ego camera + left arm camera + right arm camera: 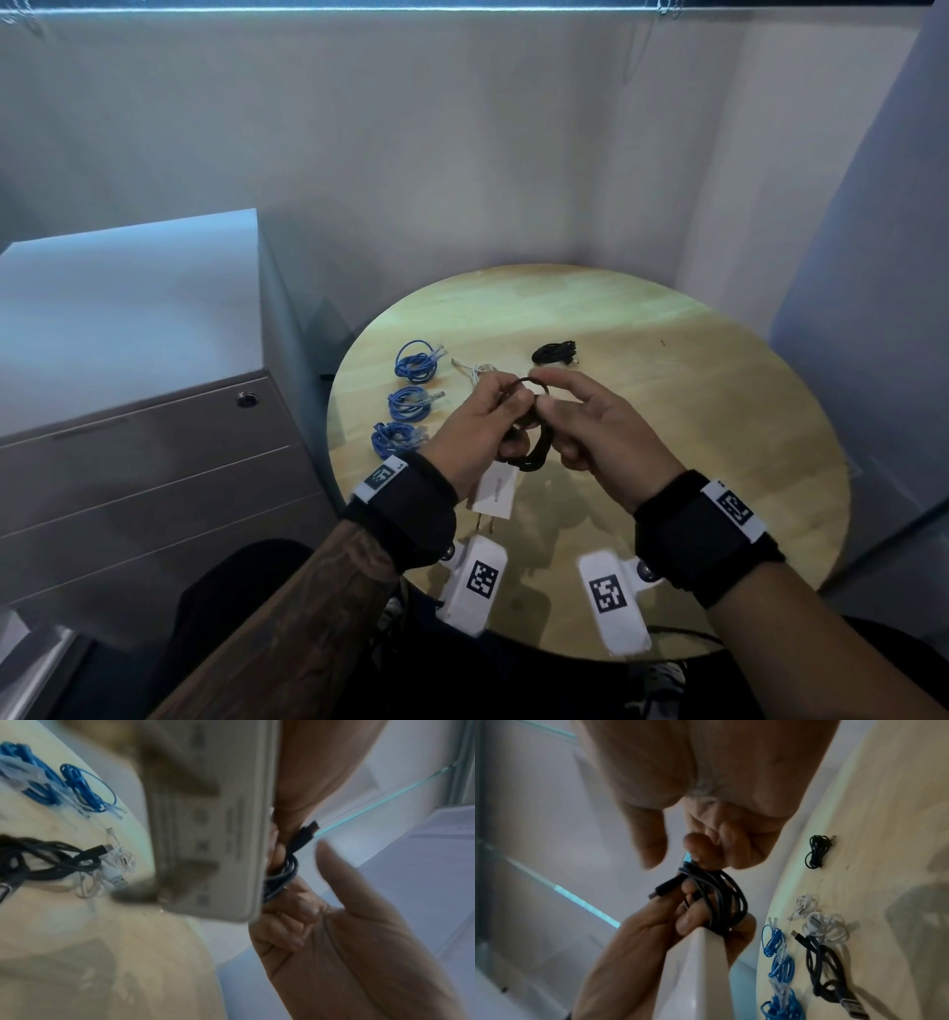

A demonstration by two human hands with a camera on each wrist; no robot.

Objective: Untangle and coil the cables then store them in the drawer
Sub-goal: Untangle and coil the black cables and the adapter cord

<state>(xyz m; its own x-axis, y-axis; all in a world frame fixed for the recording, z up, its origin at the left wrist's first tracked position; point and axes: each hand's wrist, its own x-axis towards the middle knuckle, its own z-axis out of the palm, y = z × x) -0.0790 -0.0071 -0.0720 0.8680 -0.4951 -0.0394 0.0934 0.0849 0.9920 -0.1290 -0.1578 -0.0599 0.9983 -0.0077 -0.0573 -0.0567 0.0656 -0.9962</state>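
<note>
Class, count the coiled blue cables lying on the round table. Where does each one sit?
3, in a row near the table's left edge: far blue coil, middle blue coil, near blue coil beside the left wrist. None seems hidden.

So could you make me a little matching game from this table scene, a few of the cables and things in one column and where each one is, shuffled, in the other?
Things:
1. blue cables
2. white cable
3. black cable being coiled
4. cabinet

Places:
A. held up between the left hand and the right hand
B. standing beside the round table, on the left in the head view
C. three bundles in a row near the table's left edge
D. lying loose on the table just beyond the hands

Pairs: 1-C, 2-D, 3-A, 4-B
</note>
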